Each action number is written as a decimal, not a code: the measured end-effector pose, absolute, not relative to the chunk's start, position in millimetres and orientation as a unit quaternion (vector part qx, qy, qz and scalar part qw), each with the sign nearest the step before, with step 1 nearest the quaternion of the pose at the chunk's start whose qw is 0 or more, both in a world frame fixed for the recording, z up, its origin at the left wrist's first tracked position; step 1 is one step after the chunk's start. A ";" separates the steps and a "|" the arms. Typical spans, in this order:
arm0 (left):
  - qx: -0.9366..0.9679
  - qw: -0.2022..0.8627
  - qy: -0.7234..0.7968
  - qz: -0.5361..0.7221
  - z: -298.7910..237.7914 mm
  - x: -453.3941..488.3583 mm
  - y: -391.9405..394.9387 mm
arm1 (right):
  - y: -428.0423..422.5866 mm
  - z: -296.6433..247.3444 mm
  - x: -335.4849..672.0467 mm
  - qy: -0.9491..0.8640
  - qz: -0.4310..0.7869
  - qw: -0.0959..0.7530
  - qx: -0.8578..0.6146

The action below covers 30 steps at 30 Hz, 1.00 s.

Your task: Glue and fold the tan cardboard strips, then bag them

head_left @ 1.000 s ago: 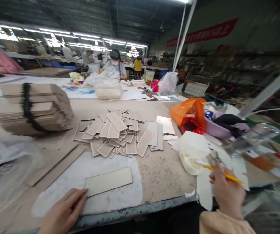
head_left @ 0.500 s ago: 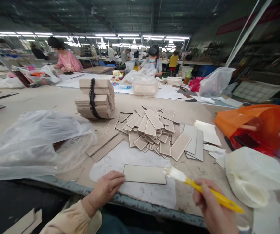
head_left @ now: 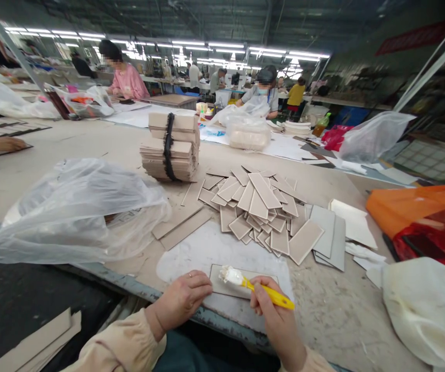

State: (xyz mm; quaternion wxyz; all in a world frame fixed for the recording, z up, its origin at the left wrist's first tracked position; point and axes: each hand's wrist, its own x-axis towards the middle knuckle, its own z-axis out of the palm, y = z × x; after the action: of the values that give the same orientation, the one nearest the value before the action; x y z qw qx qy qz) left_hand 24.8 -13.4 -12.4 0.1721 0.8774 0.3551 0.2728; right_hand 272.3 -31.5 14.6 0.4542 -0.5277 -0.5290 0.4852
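Observation:
A thin pale rectangular board (head_left: 222,289) lies on a white sheet (head_left: 186,256) near the table's front edge. My left hand (head_left: 186,298) has its fingers together on the board's left end, holding it. In my right hand (head_left: 275,312) is a paintbrush (head_left: 250,284) with a yellow handle, gripped between thumb and fingers. White paste coats its bristles, which are over the left part of the board. The brush and right hand cover some of the board's right side. Just beyond lies a loose pile of beige board pieces (head_left: 263,206).
A strapped bundle of boards (head_left: 178,150) stands behind the pile. Left is a clear plastic bag (head_left: 83,212); right are grey boards (head_left: 329,232), an orange bag (head_left: 396,206) and a white plastic jug (head_left: 424,305). Another person's hand (head_left: 8,144) rests at far left. Co-workers sit beyond.
My right hand has brought the brush leftward, from the board's right end to over its left part. My left hand stays at the board's left end. The view has shifted.

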 end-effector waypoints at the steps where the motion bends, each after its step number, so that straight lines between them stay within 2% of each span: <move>1: 0.879 0.176 0.350 0.271 -12.1 24.7 -13.8 | -32.0 13.2 271.2 -0.528 0.491 0.452 -0.526; 18: 0.884 0.157 0.335 0.286 -13.5 25.1 -14.8 | -29.3 0.4 264.2 -0.578 0.499 0.407 -0.501; 30: 0.887 0.141 0.324 0.298 -10.7 26.2 -12.3 | -29.9 13.5 289.1 -0.591 0.435 0.403 -0.547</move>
State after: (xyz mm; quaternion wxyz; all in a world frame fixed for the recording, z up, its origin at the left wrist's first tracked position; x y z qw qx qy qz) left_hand 26.2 -12.3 -10.7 0.1411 0.8868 0.3237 0.2981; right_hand 289.1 -29.9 13.5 0.4025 -0.5469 -0.5913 0.4350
